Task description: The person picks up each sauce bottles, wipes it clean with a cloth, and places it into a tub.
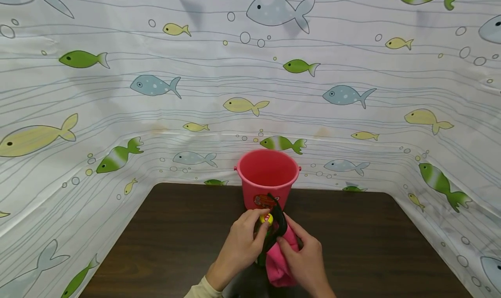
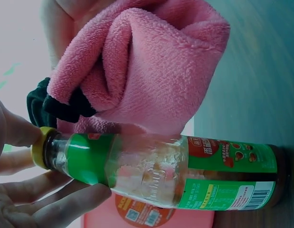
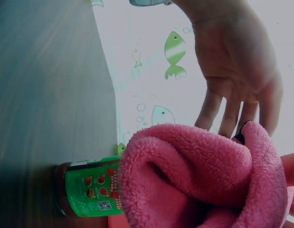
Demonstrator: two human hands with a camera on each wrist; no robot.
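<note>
A glass sauce bottle (image 2: 147, 166) with green labels and a yellow cap (image 1: 266, 219) stands upright on the table, red sauce showing near its base. My left hand (image 1: 242, 243) pinches it at the cap, thumb and fingers spread around the neck. Close beside the bottle, my right hand (image 1: 307, 261) holds a fluffy pink cloth (image 1: 278, 267) with a black trim (image 1: 279, 222). The cloth hangs in folds and hides part of the bottle in the right wrist view. Its black edge is raised near the cap.
Just behind the hands stands a pink bucket (image 1: 250, 191) with a sticker on its front. The dark wood table (image 1: 176, 237) reaches back to a white curtain (image 1: 219, 50) printed with fish, which surrounds it at the back and sides.
</note>
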